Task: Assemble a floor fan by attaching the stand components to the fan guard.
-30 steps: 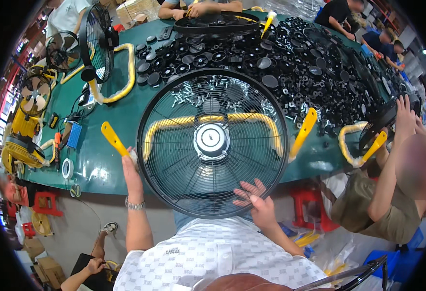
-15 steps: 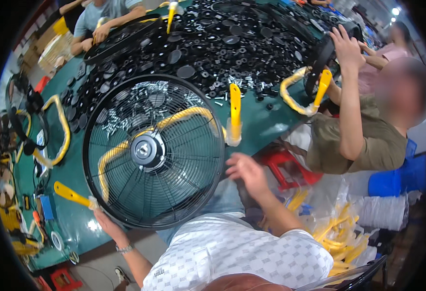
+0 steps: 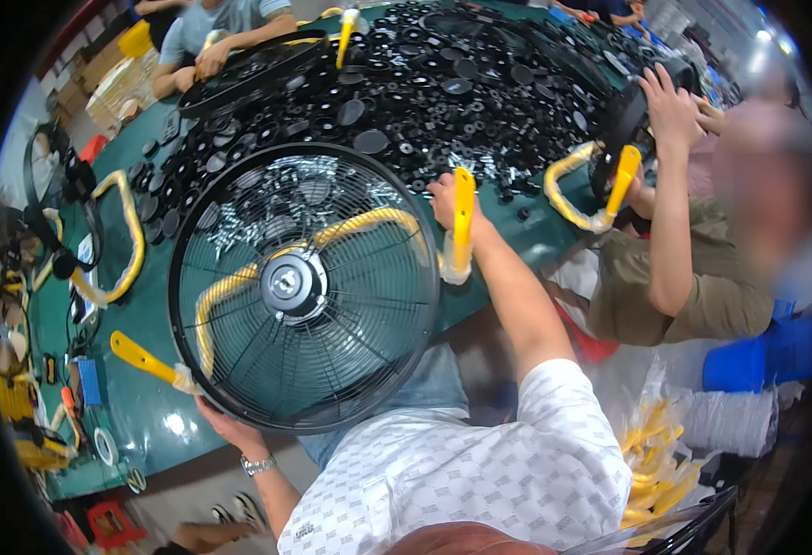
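A round black fan guard [image 3: 239, 375] with a silver-black motor [image 3: 293, 285] at its middle lies tilted at the table's near edge. My left hand [image 3: 230, 427] grips its lower-left rim, the fingers partly hidden behind it. Through the wires shows a bent yellow tube stand [image 3: 369, 222]; its flat yellow ends [image 3: 142, 355] stick out on both sides, with clear plastic round them. Past the right-hand end, my right hand [image 3: 443, 200] reaches down with curled fingers at loose silver screws [image 3: 410, 176]. Whatever those fingers hold is hidden.
Black fan parts [image 3: 461, 102] heap across the far table. A co-worker at right handles another fan [image 3: 614, 139] with a yellow stand [image 3: 563, 199]; another person sits at far left. Tape [image 3: 105, 446] and a blue box [image 3: 88, 381] lie left. Bagged yellow parts [image 3: 656, 462] are lower right.
My right hand has moved forward, from beside the guard's lower right to the screws beyond the yellow end. My left hand stays at the rim. The whole view has shifted slightly.
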`<move>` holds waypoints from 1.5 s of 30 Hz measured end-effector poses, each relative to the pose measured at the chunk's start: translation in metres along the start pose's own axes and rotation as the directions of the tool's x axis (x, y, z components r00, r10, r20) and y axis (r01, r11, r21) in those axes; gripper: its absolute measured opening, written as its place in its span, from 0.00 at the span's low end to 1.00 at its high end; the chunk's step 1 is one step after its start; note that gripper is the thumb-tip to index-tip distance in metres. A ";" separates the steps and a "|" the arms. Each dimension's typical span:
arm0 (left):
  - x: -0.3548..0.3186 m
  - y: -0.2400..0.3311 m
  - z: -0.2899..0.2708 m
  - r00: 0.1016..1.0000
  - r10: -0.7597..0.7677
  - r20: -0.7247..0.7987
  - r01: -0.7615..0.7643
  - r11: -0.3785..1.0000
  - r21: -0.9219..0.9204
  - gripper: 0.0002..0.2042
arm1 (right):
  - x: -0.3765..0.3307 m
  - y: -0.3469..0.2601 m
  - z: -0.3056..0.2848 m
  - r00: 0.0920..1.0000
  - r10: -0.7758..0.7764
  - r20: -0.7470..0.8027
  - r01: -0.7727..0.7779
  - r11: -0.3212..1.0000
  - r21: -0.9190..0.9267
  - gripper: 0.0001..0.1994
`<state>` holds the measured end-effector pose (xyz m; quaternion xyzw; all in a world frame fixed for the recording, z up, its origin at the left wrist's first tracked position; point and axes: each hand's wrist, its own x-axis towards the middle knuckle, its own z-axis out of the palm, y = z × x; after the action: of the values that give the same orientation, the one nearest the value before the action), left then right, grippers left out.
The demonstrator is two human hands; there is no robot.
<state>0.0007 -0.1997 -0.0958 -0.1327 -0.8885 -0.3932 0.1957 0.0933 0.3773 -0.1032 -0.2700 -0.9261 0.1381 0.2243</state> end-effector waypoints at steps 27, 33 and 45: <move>0.005 0.014 -0.002 0.999 -0.033 -0.003 0.032 0.995 -0.093 0.28 | -0.058 0.012 -0.081 0.882 0.425 0.204 -0.021 -0.398 0.917 0.13; 0.005 0.009 0.001 0.999 0.013 -0.046 -0.010 0.997 0.077 0.25 | -0.066 0.018 -0.088 0.676 0.676 0.293 -0.568 0.224 0.792 0.16; 0.005 -0.010 0.004 0.999 0.035 -0.009 -0.035 0.997 0.066 0.25 | -0.040 -0.039 -0.061 0.898 0.421 0.130 -0.394 0.900 -0.188 0.31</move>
<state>-0.0085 -0.2026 -0.1023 -0.1397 -0.8976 -0.3608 0.2114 0.1368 0.3313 -0.0496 -0.4625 -0.8723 0.1309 0.0900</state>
